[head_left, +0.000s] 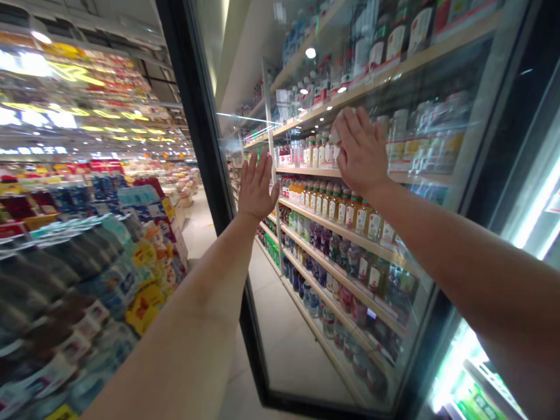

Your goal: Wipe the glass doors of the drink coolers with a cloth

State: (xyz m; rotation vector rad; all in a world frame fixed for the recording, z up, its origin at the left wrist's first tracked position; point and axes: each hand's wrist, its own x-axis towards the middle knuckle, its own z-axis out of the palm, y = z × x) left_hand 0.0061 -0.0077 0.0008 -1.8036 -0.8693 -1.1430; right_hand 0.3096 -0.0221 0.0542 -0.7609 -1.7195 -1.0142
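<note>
The pane (301, 373) is smooth, glossy glass with bright reflections; its frame (203, 122) looks black and satin. Shelf edges (350, 230) look pale, matt and wood-like. Bottles (332, 207) look like glossy clear plastic. The wad (336, 132) is white, its material unclear.

Door frame (190, 116): black
Shelf edges (336, 227): pale wood tone
Bottles along the middle shelf edge (350, 213): amber, with white labels and green caps
Floor (199, 227): cream
Neon sign (76, 74): yellow zigzag lines
Bagged pack (145, 306): bright yellow, dark print
Carton (479, 402): green, white lettering
</note>
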